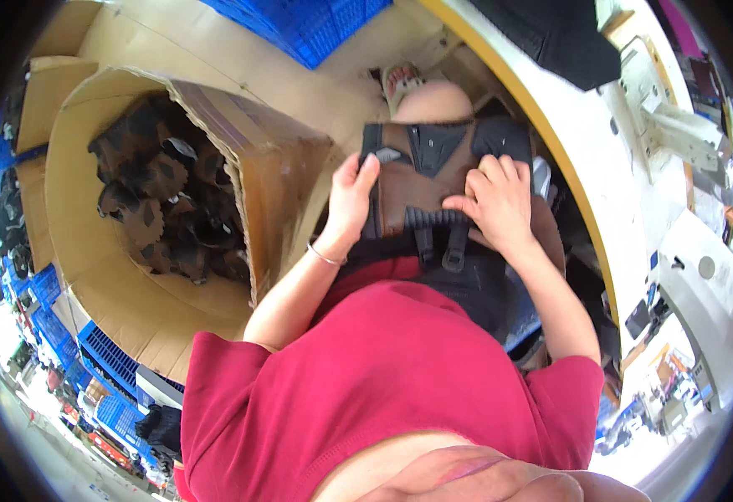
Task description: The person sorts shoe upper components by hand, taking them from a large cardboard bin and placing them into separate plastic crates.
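Note:
A flat brown and black sewn panel (421, 180) lies across my lap, with black trim, a ribbed black lower band and a black strap with a buckle (454, 251) hanging below it. Its exact kind I cannot make out. My left hand (351, 199) pinches the panel's left edge, thumb on top. Over the right part rests my right hand (499, 199), its fingers curled on the black and brown material and its thumb pointing left. Part of the panel's right side is hidden under that hand.
A large open cardboard box (287, 176) at my left holds a heap of brown and black pieces (166, 201). A blue plastic crate (308, 29) stands ahead. On my right curves a white worktable with a yellow edge (563, 109), carrying a black piece (551, 38) and a sewing machine (676, 125).

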Demonstrator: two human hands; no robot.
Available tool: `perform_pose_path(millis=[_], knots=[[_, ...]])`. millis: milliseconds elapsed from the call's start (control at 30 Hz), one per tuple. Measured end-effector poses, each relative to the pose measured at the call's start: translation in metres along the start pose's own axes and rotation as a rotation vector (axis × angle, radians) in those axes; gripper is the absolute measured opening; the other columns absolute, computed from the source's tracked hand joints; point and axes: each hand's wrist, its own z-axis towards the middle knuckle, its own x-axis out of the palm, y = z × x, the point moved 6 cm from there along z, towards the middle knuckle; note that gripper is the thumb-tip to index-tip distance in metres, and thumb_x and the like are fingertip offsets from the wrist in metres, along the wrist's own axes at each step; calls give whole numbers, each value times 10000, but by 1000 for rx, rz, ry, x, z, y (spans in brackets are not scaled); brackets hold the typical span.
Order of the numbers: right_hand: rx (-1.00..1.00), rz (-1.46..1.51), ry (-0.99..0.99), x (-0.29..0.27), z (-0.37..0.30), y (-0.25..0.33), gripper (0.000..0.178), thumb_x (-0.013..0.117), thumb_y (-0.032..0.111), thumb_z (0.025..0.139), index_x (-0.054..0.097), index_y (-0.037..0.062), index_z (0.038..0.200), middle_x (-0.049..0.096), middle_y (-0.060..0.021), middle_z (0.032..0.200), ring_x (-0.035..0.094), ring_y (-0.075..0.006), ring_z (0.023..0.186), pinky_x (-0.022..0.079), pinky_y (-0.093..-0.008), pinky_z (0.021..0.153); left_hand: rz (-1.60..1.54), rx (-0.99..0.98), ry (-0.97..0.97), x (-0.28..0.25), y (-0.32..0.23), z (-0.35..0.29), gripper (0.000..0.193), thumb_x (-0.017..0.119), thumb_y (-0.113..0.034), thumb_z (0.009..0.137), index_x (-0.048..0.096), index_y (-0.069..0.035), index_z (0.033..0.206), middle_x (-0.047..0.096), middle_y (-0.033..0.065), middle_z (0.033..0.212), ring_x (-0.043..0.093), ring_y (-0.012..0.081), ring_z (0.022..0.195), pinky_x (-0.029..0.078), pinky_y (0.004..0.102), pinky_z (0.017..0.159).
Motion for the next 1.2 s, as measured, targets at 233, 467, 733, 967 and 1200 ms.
perform_pose_path(millis=[233,467,733,967,1200], knots=[[201,54,-36,22,-6,-14,468,757,483,582,516,114,739,474,-46,803,488,-260,832,344,-401,752,295,151,12,13,-19,3,449,598,-338,934,583,53,1153,668,82,992,585,126,896,482,299,815],[-146,343,-191,-76,3,41,315,779,322,665,564,115,763,563,-34,848,517,-258,902,351,-411,857,506,401,-220,-32,-123,-72,323,655,-279,889,610,19,770,507,-40,679,431,59,689,405,282,588],[271,321,-543,-104,-21,-116,121,693,62,751,573,47,750,564,-76,719,521,-265,734,399,-371,758,257,883,-624,-148,-369,-143,411,522,-364,975,622,6,1123,648,96,1041,627,177,905,501,317,803],[310,326,-444,-95,-14,-125,124,669,82,767,568,25,725,510,-98,673,491,-261,685,385,-365,677,-280,1140,-363,-103,-556,49,535,593,-413,929,541,52,1189,620,163,1114,638,245,962,543,374,828],[286,346,-399,-95,-4,-114,131,664,84,751,552,39,702,491,-88,663,481,-268,683,368,-371,683,761,1126,-1161,-118,-596,249,752,646,-544,840,538,132,1151,611,213,1078,648,332,911,555,474,737]])
